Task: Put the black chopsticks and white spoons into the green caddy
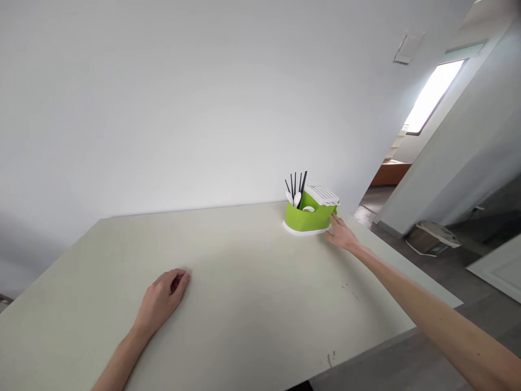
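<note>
The pale surface (244,304) meets the wall, its near edge partly cut off. The right arm stretches far forward; the left reaches in low, both cropped by the frame. The left hand (165,296) rests loosely curled, its palm hidden, so I cannot tell how far its fingers close. The right hand (341,233) is open, fingers extended against the green holder (307,220), which sits near the wall, far to the right of the left hand. Inside stand black chopsticks (295,184) and white spoons (297,199), lower ends hidden.
</note>
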Available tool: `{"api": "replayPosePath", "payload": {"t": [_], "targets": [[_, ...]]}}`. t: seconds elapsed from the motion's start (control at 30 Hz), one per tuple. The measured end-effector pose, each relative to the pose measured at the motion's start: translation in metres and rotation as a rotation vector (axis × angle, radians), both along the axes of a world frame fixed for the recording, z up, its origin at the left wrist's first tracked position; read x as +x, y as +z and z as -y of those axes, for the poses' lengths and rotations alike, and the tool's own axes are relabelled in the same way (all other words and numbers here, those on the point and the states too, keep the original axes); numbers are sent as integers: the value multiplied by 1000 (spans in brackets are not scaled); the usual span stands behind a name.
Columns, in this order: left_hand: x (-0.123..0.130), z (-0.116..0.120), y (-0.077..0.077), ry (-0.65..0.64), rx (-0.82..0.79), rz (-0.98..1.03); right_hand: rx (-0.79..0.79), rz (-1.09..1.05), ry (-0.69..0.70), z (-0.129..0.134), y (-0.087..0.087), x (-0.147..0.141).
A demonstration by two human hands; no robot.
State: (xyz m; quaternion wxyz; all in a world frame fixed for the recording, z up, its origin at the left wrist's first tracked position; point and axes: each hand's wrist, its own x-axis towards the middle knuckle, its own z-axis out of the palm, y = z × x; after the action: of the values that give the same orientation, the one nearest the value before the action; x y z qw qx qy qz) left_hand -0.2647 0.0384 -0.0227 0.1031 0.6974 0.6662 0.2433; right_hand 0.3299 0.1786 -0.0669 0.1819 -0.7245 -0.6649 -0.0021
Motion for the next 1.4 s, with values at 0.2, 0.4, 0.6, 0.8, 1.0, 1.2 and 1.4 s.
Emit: {"api": "replayPosePath", "payload": {"t": [0.2, 0.4, 0.6, 0.8, 1.0, 1.2, 1.4], "targets": [[2, -1, 0, -11, 0, -24, -7, 91, -20, 10, -12, 2], [4, -2, 1, 1, -28, -24, 22, 129, -17, 11, -15, 3], [6, -3, 4, 13, -40, -17, 66, 117, -20, 13, -15, 0], [7, -2, 5, 21, -28, -8, 78, 135, -22, 13, -15, 0], [8, -3, 7, 18, -30, -3, 70, 154, -7, 12, -13, -2], [5, -5, 5, 16, -34, 4, 99, 167, 14, 14, -15, -6], [6, -3, 9, 24, -40, -5, 151, 136, 25, 20, -18, -17]]}}
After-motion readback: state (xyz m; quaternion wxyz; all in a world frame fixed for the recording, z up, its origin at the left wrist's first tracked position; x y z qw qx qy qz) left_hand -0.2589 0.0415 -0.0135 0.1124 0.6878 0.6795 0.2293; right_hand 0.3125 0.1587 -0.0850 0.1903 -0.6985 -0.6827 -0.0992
